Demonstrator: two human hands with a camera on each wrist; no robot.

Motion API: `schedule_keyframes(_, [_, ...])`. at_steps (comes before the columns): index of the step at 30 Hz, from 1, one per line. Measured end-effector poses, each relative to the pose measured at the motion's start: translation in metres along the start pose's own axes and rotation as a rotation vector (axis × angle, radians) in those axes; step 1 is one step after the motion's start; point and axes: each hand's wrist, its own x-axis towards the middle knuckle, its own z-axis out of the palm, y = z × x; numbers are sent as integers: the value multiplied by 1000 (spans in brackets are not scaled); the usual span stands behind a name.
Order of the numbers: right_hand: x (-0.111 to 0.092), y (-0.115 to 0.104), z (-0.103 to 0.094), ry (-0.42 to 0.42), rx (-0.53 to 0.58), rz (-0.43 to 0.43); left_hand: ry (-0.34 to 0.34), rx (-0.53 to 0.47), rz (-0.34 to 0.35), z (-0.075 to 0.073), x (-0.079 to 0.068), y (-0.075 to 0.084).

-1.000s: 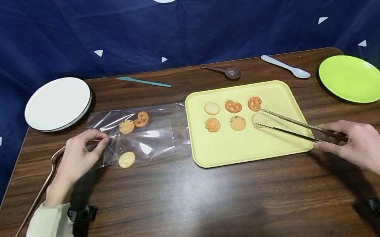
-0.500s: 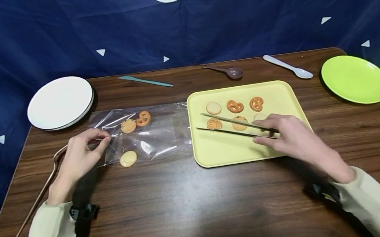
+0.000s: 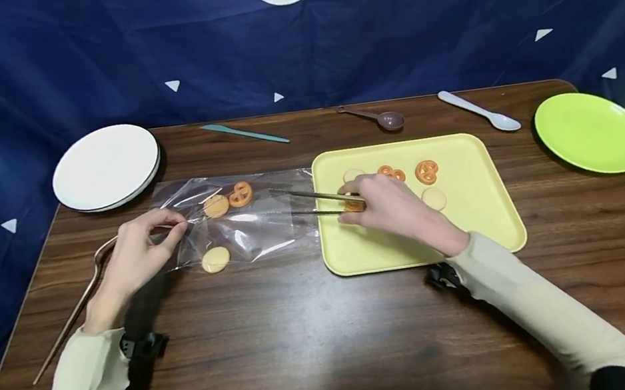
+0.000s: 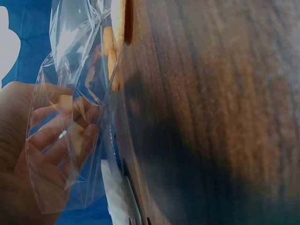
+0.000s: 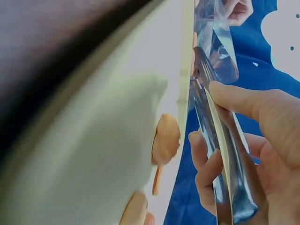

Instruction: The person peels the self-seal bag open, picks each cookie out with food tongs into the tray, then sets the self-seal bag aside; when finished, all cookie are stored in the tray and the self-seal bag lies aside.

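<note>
Clear plastic stretches across the left-centre of the frame: a bag (image 3: pixel 271 245) with a round cookie (image 3: pixel 216 206) and a pretzel cookie (image 3: pixel 240 194) touching under its film, and a pale cookie (image 3: pixel 216 259) at its lower edge. From my remote seat I see the left hand (image 3: pixel 142 251) pinching the bag's left end between thumb and fingers. Near the centre, the right hand (image 3: pixel 390 207) grips metal tongs (image 3: pixel 321 195), arms apart and pointing left; their tips overlap the bag, though I can't tell whether they are inside. Beneath that hand lies the yellow tray (image 3: pixel 418 253), with more cookies (image 3: pixel 427 172) on it, some hidden. I find white plates (image 3: pixel 105 167) at upper left and a green plate (image 3: pixel 593 133) at far right.
</note>
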Motion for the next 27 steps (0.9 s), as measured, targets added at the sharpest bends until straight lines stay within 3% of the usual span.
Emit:
schedule_keyframes(9, [35,-9,3,-52,18,39,1,-16,2,1,1,2])
schedule_keyframes(17, [33,-9,-2,-110,40,30,3,-30,15,1,2,2])
schedule_keyframes(23, [29,-9,-9,-121,-13,-4,-10,-13,3,1,2,0])
schedule_keyframes(27, [36,-9,-9,-122,-48,-20,-13,-15,-6,1,1,0])
